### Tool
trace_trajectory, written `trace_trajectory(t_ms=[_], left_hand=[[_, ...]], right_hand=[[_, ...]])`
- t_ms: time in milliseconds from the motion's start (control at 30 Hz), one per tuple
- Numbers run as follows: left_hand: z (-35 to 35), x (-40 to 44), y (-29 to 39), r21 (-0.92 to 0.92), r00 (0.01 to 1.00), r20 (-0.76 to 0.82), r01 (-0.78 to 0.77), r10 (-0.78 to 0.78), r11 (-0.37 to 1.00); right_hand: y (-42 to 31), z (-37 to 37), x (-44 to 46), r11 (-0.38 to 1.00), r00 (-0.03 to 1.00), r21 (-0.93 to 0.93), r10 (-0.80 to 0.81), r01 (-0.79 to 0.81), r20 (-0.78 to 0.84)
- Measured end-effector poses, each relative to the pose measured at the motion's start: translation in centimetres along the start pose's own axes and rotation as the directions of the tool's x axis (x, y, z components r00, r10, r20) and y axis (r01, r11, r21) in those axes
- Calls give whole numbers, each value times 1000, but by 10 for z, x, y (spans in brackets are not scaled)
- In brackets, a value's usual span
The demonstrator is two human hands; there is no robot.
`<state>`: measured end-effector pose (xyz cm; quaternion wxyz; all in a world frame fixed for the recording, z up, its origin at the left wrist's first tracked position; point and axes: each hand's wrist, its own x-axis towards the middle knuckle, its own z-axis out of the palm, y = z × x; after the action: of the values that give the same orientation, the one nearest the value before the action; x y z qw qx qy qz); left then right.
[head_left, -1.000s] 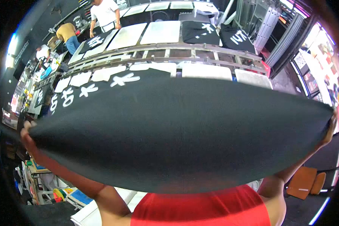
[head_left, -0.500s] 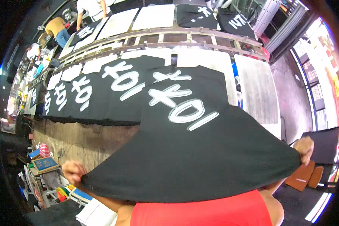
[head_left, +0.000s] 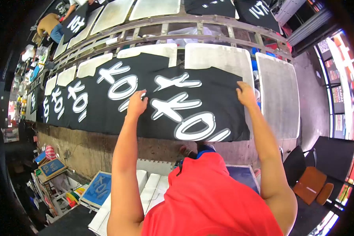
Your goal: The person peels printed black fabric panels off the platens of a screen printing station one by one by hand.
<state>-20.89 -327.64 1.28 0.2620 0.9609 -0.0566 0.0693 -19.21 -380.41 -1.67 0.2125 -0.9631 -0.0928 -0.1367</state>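
A black T-shirt (head_left: 216, 94) with large white brush-style lettering lies on a pale board, its lower part hanging down over the near edge. My left hand (head_left: 137, 104) is above the shirt's left side, beside the lettering of the neighbouring black shirt (head_left: 145, 65). Its fingers are apart and hold nothing. At the right edge of the shirt is my right hand (head_left: 246, 94), thumb and fingers apart. Whether its fingertips press on the cloth is hard to see.
More printed black shirts (head_left: 69, 100) lie in a row to the left. A bare pale board (head_left: 277, 94) stands at right. Behind runs a metal rail frame (head_left: 165, 29). Below left are white boxes (head_left: 151, 188) and a blue printing screen (head_left: 100, 188). A co-worker (head_left: 76, 8) handles a shirt far left.
Both hands have let go of the shirt's stretched bottom corners and moved forward and inward over it. The shirt's lower part has dropped over the board's near edge.
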Motion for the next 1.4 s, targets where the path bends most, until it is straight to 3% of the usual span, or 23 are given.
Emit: trace_trajectory(t_ms=[33,100,233,267,300,367,400,433,500,567,633,700,767,833,900,933,967,1033,1067,1100,1167,1267,1400], left_hand=[[16,9,2,-12,1000,15,5,-5,1000],[31,20,11,78,992,109,53,-62,996],[33,38,15,266,923,348,69,-162,962],[31,37,15,191,949,296,52,-108,980],[27,36,12,193,946,305,55,-113,980],[12,38,17,-139,952,277,174,-131,975],[0,37,26,-90,890,367,324,-271,942],[-8,34,28,-85,885,375,328,-274,941],[-23,27,28,-172,855,464,344,-232,923],[-60,32,53,-117,819,520,349,-242,930],[-94,24,65,-105,761,605,370,-236,923],[-130,6,64,-144,691,694,412,-205,900],[-169,-6,80,-178,610,774,465,-169,867],[-203,2,93,-211,575,806,499,-140,840],[-226,11,88,-520,701,711,467,59,716],[-228,24,81,-513,734,671,358,105,780],[-222,46,75,-499,763,627,240,156,833],[-181,84,67,-331,789,613,228,25,915],[-158,109,58,-252,752,657,152,54,956],[-128,126,53,-157,744,661,272,-104,949],[-57,153,25,-178,832,547,222,-91,959],[36,160,-15,28,883,438,172,-167,985],[57,160,1,62,905,357,226,-233,972]], right_hand=[[-3,6,5,1000,1000,-1,12,-12,10],[-14,11,5,975,949,-136,206,-177,239],[7,16,13,984,915,-113,173,-141,364],[11,13,13,983,910,-111,178,-146,375],[15,8,14,976,908,41,182,-212,378],[17,-2,17,941,904,194,186,-276,385],[14,-9,15,872,859,309,208,-379,467],[12,-16,13,776,808,406,217,-483,547],[8,-35,12,801,764,337,217,-495,607],[0,-62,12,888,854,343,96,-305,511],[-12,-96,-3,706,878,588,101,-394,467],[-25,-149,-18,809,723,316,182,-495,667],[-50,-205,-15,737,481,207,180,-644,858],[-59,-238,-17,708,646,492,-65,-507,761],[-60,-246,-20,541,832,736,-112,-408,544],[-56,-242,-17,503,887,790,-91,-351,452],[-45,-243,-9,635,857,670,-25,-384,515],[-49,-213,31,799,758,297,275,-522,592],[-33,-184,50,823,745,271,248,-499,619],[-19,-148,60,857,814,260,264,-444,518],[9,-80,91,912,832,171,246,-372,497],[38,8,97,872,765,66,387,-485,514],[27,27,98,889,804,20,405,-458,436]])
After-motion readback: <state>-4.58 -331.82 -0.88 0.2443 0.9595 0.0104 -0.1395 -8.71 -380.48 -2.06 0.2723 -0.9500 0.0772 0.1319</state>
